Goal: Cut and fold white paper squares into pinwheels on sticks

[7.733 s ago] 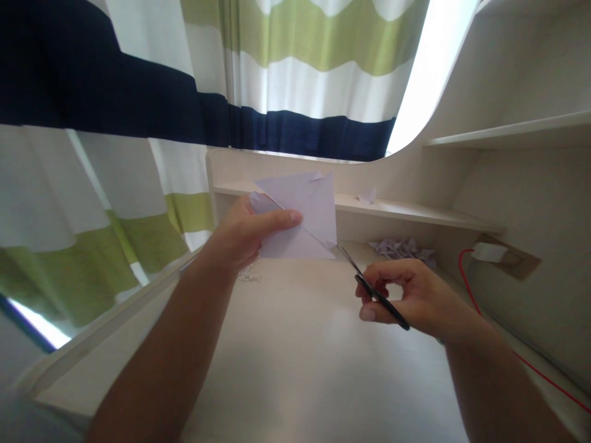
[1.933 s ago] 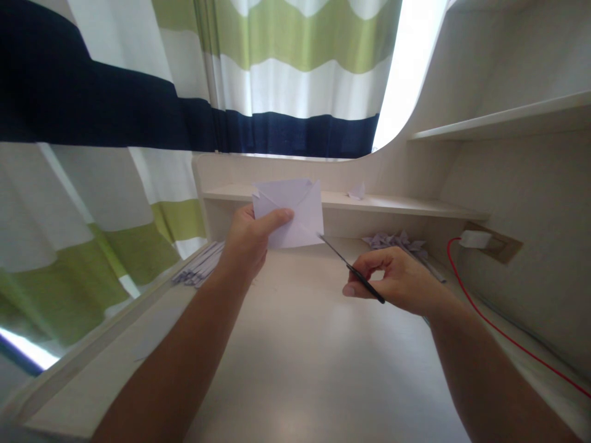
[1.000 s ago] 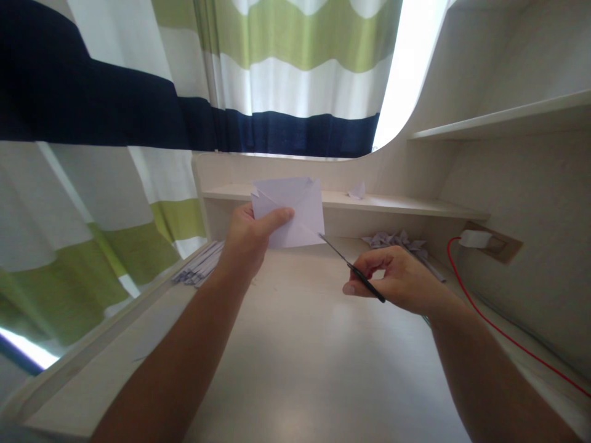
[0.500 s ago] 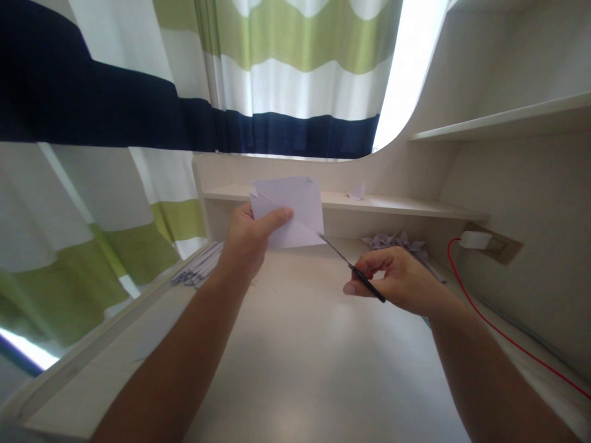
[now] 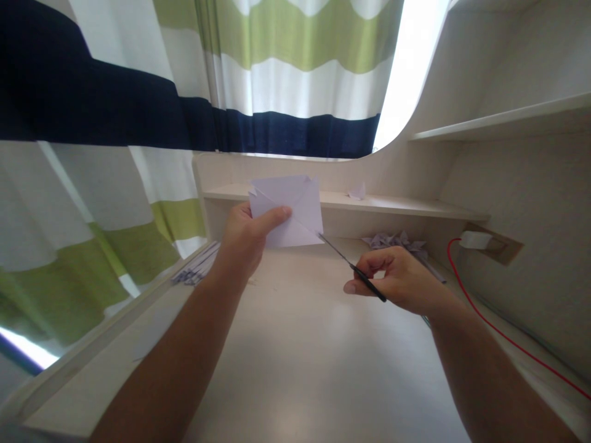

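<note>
Between the thumb and fingers of my left hand point(image 5: 253, 231) is a square of white paper point(image 5: 302, 206), held up above the desk. Diagonal creases run across it, and notches show at its upper left and upper right corners. My right hand point(image 5: 392, 280) grips a pair of scissors point(image 5: 367, 283) by the black handles. The scissor blades point up and left, their tips at the paper's lower right corner. Whether the tips have cut into the paper there is too fine to tell.
Folded paper pieces point(image 5: 397, 241) are heaped at the back right of the desk point(image 5: 295, 357). Thin paper strips point(image 5: 196, 267) lie at the left. A small folded paper point(image 5: 357, 192) stands on the shelf point(image 5: 401, 205). A red cable point(image 5: 484, 317) runs from a white plug point(image 5: 475, 240).
My left hand and the paper have shifted very slightly to the left. The scissors and my right hand stay almost where they were.
</note>
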The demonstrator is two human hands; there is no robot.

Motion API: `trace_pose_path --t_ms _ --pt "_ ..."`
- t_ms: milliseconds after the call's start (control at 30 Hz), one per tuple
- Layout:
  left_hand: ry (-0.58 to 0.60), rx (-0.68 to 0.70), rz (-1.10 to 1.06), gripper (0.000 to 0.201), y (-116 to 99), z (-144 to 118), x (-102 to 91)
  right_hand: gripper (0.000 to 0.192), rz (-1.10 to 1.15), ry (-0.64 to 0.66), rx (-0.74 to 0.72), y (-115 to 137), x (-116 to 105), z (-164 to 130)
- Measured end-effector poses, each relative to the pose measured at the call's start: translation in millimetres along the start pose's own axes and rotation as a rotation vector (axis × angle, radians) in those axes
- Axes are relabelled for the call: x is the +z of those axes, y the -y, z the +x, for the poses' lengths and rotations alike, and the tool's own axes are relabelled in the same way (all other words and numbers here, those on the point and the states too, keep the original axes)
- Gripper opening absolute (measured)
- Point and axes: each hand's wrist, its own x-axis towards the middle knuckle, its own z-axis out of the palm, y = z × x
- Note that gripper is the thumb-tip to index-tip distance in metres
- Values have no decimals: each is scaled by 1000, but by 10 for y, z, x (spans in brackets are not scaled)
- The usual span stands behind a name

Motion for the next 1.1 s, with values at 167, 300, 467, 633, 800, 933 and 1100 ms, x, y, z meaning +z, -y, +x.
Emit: trace_pose_path --t_ms 167,300,467,633,800,933,1100 --pt "8 -31 25 35 -19 9 -13 44 -3 -11 -2 13 -4 -7" --pt "31 -31 20 34 -6 20 -29 48 -23 -12 -4 14 -12 -11" --pt "22 -36 40 37 -4 30 -45 49 -22 -15 -17 9 -18 -8" --pt "25 -34 19 37 -2 37 -45 50 -10 -13 -8 29 -21 -12" --pt "19 -47 32 39 -13 35 -37 50 -34 -19 -13 17 -32 -17" --pt "21 -63 26 40 -39 38 -34 50 -31 -10 -14 -6 -43 -12" --pt "36 -74 -7 39 -53 44 -39 51 -15 -2 -13 -25 -51 -4"
